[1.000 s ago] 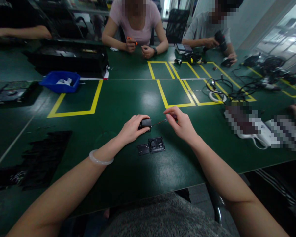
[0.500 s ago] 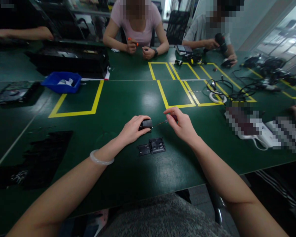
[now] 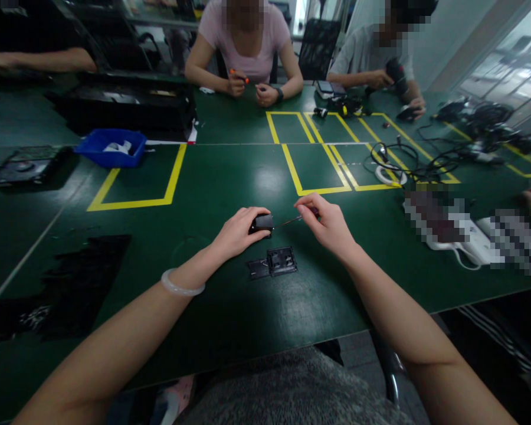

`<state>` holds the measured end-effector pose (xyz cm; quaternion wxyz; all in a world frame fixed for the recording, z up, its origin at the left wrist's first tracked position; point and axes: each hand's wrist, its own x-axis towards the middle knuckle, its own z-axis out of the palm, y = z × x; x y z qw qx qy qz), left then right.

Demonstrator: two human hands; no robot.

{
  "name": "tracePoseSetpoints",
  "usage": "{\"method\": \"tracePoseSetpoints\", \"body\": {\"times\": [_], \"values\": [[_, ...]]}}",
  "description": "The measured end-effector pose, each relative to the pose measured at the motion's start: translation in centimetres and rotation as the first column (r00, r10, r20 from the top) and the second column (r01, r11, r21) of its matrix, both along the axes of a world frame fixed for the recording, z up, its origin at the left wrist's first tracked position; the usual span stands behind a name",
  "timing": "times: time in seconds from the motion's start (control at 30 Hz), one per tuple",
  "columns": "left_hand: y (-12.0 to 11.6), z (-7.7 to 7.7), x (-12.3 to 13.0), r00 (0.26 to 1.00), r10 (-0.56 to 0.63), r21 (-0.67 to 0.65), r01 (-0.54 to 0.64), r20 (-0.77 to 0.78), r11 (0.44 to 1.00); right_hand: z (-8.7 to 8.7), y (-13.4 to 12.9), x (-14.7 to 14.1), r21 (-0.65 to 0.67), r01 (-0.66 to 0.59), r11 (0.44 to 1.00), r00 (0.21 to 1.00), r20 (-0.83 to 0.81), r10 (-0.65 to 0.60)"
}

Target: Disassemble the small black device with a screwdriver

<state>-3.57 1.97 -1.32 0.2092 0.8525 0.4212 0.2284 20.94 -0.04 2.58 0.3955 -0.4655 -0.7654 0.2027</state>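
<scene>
My left hand (image 3: 239, 231) is wrapped round a small black device (image 3: 262, 223) on the green table (image 3: 230, 313). In my right hand (image 3: 323, 221) is a thin screwdriver (image 3: 292, 221), its handle mostly hidden by the fingers. The shaft points left, and its tip is at the right side of the device. Just below, nearer to me, two small black plastic pieces (image 3: 282, 261) lie side by side, touching or nearly so.
On the left are a pile of black parts (image 3: 84, 277), a blue bin (image 3: 110, 147) and a black case (image 3: 128, 106). Cables (image 3: 416, 159) and a white power strip (image 3: 473, 239) lie at the right. People sit across the table, one holding a dark tool (image 3: 397, 74).
</scene>
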Motion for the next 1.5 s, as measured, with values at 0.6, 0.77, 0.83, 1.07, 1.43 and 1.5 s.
{"method": "tracePoseSetpoints", "body": {"times": [0.6, 0.77, 0.83, 1.07, 1.43, 1.5], "values": [[0.1, -0.1, -0.1, 1.0, 0.003, 0.011, -0.003, 0.0, 1.0, 0.7, 0.0, -0.3, -0.011, 0.002, 1.0, 1.0, 0.028, -0.002], [0.1, -0.1, -0.1, 1.0, 0.007, 0.009, -0.007, 0.001, 1.0, 0.6, 0.0, -0.3, 0.008, 0.008, 1.0, 1.0, 0.022, -0.008], [0.1, -0.1, -0.1, 1.0, 0.006, 0.013, -0.006, 0.002, 1.0, 0.5, 0.1, -0.3, 0.001, 0.029, 1.0, 0.999, 0.017, -0.029], [0.1, -0.1, -0.1, 1.0, 0.017, 0.01, -0.017, -0.002, 1.0, 0.6, 0.0, -0.5, 0.002, -0.011, 1.0, 1.0, 0.012, 0.011], [0.1, 0.0, 0.0, 1.0, 0.019, 0.021, -0.019, 0.001, 1.0, 0.9, 0.0, -0.6, -0.005, -0.021, 1.0, 1.0, 0.016, 0.021], [0.1, 0.0, -0.1, 1.0, 0.017, 0.021, -0.017, 0.003, 1.0, 1.0, 0.0, -0.7, -0.007, -0.008, 1.0, 1.0, 0.021, 0.008]]}}
